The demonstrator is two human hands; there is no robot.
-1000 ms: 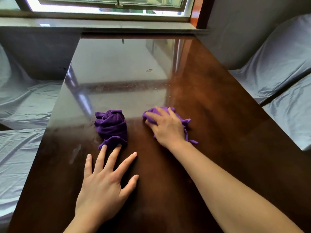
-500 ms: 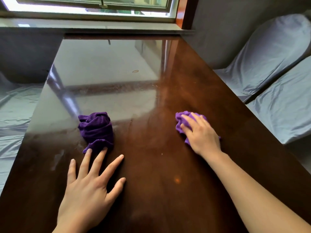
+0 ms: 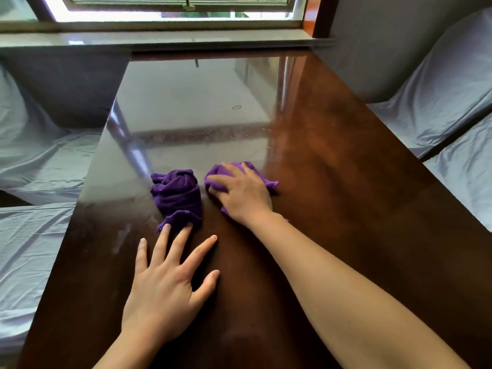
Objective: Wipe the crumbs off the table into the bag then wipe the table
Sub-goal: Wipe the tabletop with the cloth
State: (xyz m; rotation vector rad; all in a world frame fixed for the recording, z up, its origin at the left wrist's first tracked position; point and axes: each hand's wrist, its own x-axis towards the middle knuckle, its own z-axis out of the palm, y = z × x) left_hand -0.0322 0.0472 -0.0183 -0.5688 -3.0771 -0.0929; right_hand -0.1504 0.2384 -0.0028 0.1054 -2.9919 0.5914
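Note:
On the glossy dark brown table (image 3: 338, 187) lie two purple cloths. A bunched purple cloth (image 3: 177, 193) sits near the middle. My left hand (image 3: 165, 283) lies flat on the table in front of it, fingers spread, two fingertips touching its near edge. My right hand (image 3: 245, 194) presses flat on a second purple cloth (image 3: 271, 183) just right of the bunched one. A small pale crumb (image 3: 236, 107) lies farther back, with fine specks (image 3: 267, 129) near it. No bag is in view.
Seats covered in pale grey-blue fabric flank the table on the left (image 3: 40, 161) and the right (image 3: 439, 97). A window sill (image 3: 170, 39) runs along the far end under a window. Bright window glare covers the table's far half.
My right hand has slid its cloth leftward across the table, from the right side to right beside the bunched cloth. My left hand has stayed flat in place.

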